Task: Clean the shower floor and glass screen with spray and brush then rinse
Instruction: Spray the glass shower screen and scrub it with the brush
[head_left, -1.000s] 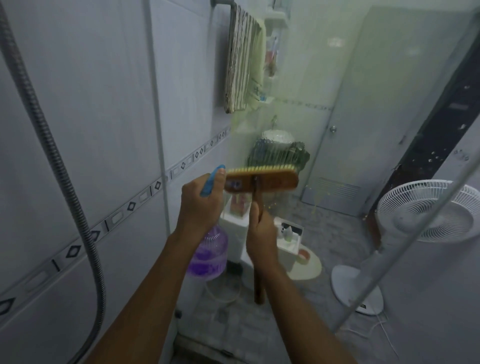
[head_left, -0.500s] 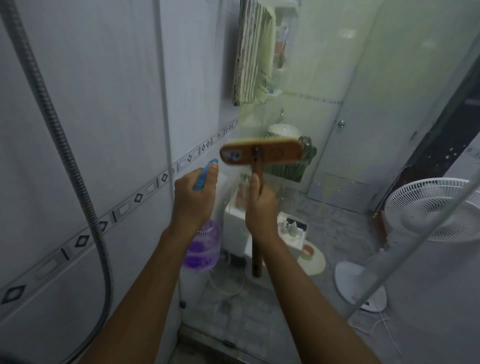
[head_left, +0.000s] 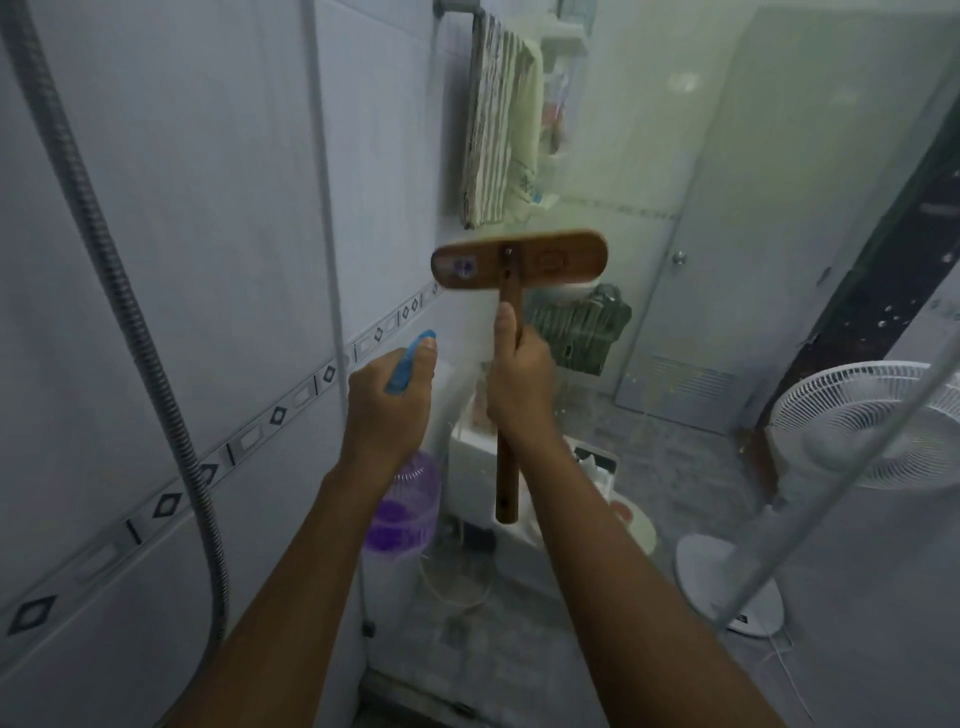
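Note:
A wooden T-shaped brush (head_left: 519, 260) is held upright, its flat back toward me and its bristles hidden against the glass screen (head_left: 675, 171). My right hand (head_left: 519, 389) grips the brush's handle about halfway down. Just to its left, my left hand (head_left: 387, 410) grips a spray bottle (head_left: 402, 514) with a blue trigger head and purple liquid inside. Streaks and droplets show on the glass below and to the right of the brush head.
A metal shower hose (head_left: 104, 291) hangs down the tiled wall at left. Behind the glass are towels on a rail (head_left: 498, 130), a toilet (head_left: 472, 457), a white standing fan (head_left: 857, 426) and a door (head_left: 753, 249). The shower threshold (head_left: 415, 706) runs below.
My right hand has moved the brush up the glass from in front of the green basket to just under the towels. My left hand with the bottle stayed beside it.

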